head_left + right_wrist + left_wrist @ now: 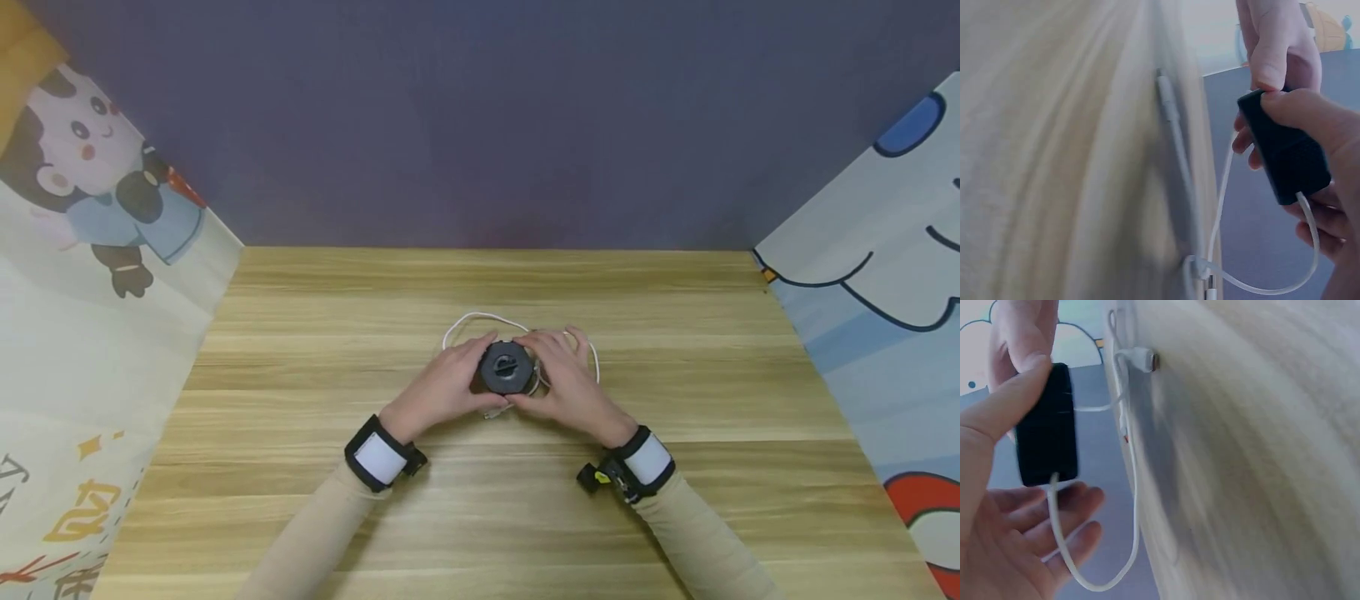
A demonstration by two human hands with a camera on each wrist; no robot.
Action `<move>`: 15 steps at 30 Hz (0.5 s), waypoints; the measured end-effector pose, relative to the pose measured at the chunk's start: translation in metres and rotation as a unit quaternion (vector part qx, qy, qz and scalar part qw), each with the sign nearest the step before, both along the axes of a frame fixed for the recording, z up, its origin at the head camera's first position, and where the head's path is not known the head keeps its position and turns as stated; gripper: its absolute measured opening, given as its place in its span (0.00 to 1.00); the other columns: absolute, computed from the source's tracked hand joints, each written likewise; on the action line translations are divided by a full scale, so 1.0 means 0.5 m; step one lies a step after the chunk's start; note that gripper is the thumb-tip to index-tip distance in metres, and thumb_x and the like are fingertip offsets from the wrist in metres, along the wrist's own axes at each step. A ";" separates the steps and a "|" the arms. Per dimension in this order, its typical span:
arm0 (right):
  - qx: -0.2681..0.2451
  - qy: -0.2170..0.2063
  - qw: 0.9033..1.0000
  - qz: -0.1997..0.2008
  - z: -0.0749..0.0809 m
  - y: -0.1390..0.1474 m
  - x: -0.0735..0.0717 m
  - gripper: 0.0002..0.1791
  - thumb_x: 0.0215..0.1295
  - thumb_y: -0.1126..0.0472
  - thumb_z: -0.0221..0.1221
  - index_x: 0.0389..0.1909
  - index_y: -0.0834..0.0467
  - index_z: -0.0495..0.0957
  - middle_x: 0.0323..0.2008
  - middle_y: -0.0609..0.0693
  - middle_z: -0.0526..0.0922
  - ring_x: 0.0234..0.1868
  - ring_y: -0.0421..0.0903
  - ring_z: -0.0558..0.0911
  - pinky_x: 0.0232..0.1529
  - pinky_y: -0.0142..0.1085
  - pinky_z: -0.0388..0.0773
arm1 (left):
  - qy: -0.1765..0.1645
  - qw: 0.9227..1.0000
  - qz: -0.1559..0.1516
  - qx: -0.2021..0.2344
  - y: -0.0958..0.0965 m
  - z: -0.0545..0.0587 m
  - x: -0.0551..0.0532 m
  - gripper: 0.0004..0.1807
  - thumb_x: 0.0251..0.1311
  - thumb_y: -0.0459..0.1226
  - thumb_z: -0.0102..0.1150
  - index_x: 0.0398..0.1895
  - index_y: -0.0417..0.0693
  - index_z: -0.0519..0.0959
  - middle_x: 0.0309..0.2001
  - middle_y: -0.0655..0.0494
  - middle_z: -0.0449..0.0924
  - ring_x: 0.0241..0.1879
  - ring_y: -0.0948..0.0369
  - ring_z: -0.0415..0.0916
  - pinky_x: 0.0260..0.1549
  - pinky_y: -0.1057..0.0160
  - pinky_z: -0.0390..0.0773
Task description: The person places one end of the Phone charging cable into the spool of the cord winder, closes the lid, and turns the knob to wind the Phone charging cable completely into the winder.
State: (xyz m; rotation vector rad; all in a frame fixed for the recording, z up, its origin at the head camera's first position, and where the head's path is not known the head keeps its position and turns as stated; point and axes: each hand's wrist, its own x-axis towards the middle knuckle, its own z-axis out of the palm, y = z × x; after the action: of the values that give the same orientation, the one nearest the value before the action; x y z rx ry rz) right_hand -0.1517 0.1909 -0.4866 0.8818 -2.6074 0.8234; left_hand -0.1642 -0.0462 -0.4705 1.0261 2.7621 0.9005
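Between my two hands is a black, many-sided cable winder [507, 367] with a round knob on its upper face. My left hand [438, 383] grips its left edge, thumb at the near side and fingertips at the far side. On the right edge, the thumb and index finger of my right hand [566, 382] pinch it the same way, the other fingers spread loosely. White cable [1054, 506] leaves the winder at two places and loops down toward the table. A plug [1143, 359] on the cable lies below the winder, and a slim connector [1165, 90] shows in the right wrist view.
A wood-grain table [360, 283] lies under the hands, with a loop of white cable [480, 314] behind the winder. A dark wall [480, 125] rises at the back, and printed panels [847, 350] flank both sides. Each wrist wears a strap [378, 454] with a small camera.
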 end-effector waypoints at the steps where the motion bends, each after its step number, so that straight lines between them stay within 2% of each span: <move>1: -0.010 0.009 1.000 0.003 0.004 0.001 0.000 0.46 0.47 0.43 0.79 0.66 0.59 0.74 0.59 0.55 0.80 0.63 0.56 0.74 0.70 0.65 0.46 | 0.002 1.000 -0.002 0.010 -0.001 0.004 0.000 0.58 0.52 0.54 0.79 0.78 0.35 0.59 0.69 0.38 0.73 0.66 0.46 0.75 0.66 0.51 0.75; 4: -0.044 0.031 0.998 0.014 0.015 0.006 -0.001 0.47 0.47 0.44 0.79 0.65 0.62 0.74 0.59 0.58 0.80 0.61 0.58 0.74 0.68 0.67 0.48 | 0.002 0.999 -0.005 0.035 -0.002 0.015 0.001 0.57 0.54 0.54 0.78 0.79 0.39 0.58 0.71 0.41 0.71 0.68 0.47 0.73 0.68 0.50 0.73; 8: -0.083 0.044 0.995 0.023 0.031 0.009 -0.002 0.47 0.56 0.34 0.71 0.66 0.62 0.73 0.59 0.59 0.80 0.60 0.60 0.74 0.68 0.67 0.47 | 0.001 0.998 -0.003 0.060 -0.002 0.036 0.005 0.57 0.54 0.54 0.77 0.81 0.42 0.56 0.74 0.43 0.68 0.70 0.47 0.70 0.69 0.48 0.71; 12: -0.111 0.054 0.992 0.025 0.051 0.010 0.000 0.47 0.61 0.27 0.62 0.67 0.60 0.73 0.58 0.60 0.79 0.60 0.61 0.74 0.68 0.66 0.46 | 0.006 0.996 -0.010 0.091 -0.001 0.054 0.008 0.57 0.54 0.51 0.79 0.81 0.41 0.56 0.74 0.42 0.67 0.67 0.48 0.74 0.67 0.49 0.73; 15: -0.123 0.054 0.991 0.025 0.066 0.011 0.001 0.48 0.61 0.25 0.61 0.67 0.60 0.73 0.59 0.60 0.79 0.60 0.60 0.73 0.68 0.64 0.46 | 0.001 0.993 -0.015 0.118 0.000 0.066 0.010 0.57 0.53 0.49 0.80 0.80 0.41 0.57 0.74 0.43 0.66 0.62 0.49 0.78 0.65 0.50 0.76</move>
State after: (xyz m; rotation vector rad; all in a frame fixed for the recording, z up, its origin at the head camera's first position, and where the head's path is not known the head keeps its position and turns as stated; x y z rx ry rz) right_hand -0.1512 0.1963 -0.4538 0.8970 -2.3379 1.0524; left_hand -0.1592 -0.0460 -0.4377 1.0967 2.6801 1.2453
